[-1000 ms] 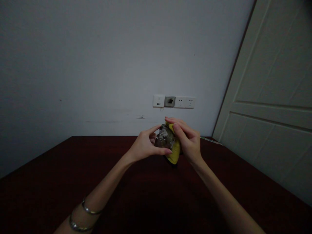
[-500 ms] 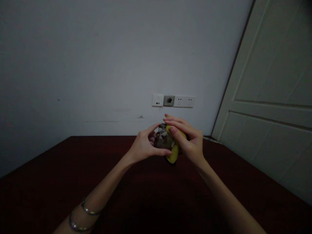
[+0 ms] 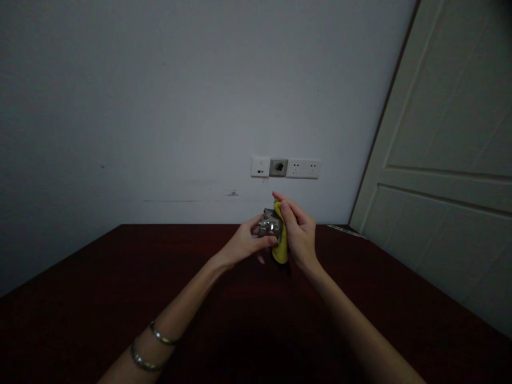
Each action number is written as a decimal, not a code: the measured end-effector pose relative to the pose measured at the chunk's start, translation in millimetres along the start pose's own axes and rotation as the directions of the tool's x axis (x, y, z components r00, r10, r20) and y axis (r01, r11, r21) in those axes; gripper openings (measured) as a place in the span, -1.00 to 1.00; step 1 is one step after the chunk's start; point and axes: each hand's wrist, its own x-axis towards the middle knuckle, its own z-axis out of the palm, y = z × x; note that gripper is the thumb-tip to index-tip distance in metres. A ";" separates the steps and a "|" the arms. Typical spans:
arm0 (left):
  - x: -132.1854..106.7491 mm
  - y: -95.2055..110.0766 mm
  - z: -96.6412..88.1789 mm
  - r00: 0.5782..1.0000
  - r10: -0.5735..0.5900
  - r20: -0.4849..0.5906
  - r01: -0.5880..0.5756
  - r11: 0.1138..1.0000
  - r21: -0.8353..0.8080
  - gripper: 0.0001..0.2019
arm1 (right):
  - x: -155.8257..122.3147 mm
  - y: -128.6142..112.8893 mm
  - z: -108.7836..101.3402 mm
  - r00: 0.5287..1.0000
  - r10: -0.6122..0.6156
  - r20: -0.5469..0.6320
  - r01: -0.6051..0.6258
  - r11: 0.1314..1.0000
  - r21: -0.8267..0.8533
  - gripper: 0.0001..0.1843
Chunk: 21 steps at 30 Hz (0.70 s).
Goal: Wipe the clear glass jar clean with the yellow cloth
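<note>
My left hand (image 3: 248, 240) is closed around a small clear, faceted container that looks like glass (image 3: 270, 224), held above the dark red table. A yellow cloth (image 3: 281, 249) with a dark underside is gripped in my right hand (image 3: 300, 234) and pressed against the container's right side. Part of the cloth hangs down below the fingers. The far side of the container and some of my left fingers are hidden behind it.
The dark red table (image 3: 192, 288) reaches back to a pale wall (image 3: 160, 106) with a row of sockets (image 3: 303, 168). A thin flat strip (image 3: 347, 231) lies at the table's back right, near a panelled door (image 3: 448, 149).
The container has turned in my left hand. My right hand has shifted slightly left and turned more edge-on, with the cloth still against the container.
</note>
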 end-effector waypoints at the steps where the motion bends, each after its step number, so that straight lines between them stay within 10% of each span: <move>1: 1.1 -3.9 0.5 1.000 -0.007 -0.003 0.007 1.000 -0.008 -0.32 | 0.8 6.0 1.0 0.999 0.044 -0.014 -0.044 0.999 0.000 -0.70; 7: 9.3 -17.1 12.2 0.998 -0.062 -0.019 0.059 0.991 -0.123 -0.26 | 5.0 33.1 1.4 0.989 0.109 -0.104 -0.093 0.985 0.149 -0.73; 12: 22.0 -21.0 26.2 0.957 -0.215 -0.197 0.164 0.956 -0.245 -0.27 | 4.3 37.3 -3.4 0.989 -0.067 -0.128 0.048 0.988 -0.149 -0.77; 21: 19.1 -5.5 12.5 0.881 -0.292 -0.372 0.157 0.922 -0.353 -0.41 | -11.7 34.3 2.0 0.870 -0.221 0.441 0.395 0.847 -0.357 -0.21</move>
